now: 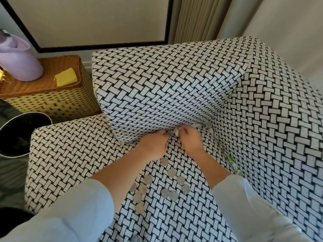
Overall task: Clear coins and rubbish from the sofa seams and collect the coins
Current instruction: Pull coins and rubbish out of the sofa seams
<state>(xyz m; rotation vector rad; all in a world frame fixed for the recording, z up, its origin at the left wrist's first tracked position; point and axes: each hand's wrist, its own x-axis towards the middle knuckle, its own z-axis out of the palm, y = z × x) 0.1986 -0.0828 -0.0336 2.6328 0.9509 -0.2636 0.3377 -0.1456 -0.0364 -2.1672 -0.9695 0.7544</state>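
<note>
- The person leans over the sofa (70, 154), both pale sleeves reaching in towards the seam where the seat meets the armrest (157, 88).
- The left hand (153, 145) has its fingers curled, with the tips tucked in at that seam. I cannot tell whether it holds anything.
- The right hand (191, 142) sits just beside it, almost touching. Its fingertips pinch a small pale piece (176, 133) right at the seam; I cannot make out whether it is a coin or paper.
- About a dozen silver coins (172, 172) lie loose on the seat between the two forearms, near one another, some of them touching.
- A couple more corner coins (207, 124) poke out where armrest, seat and backrest (271, 110) meet, just beyond the right hand.
- Green and white scraps (232, 160) are wedged along the seam between seat and backrest, to the right of the right forearm.
- A black bin (19, 133) stands on the floor off the sofa's left end, next to a wicker basket (52, 98) whose lid carries a yellow cloth (65, 76) and a lilac object (19, 62).
</note>
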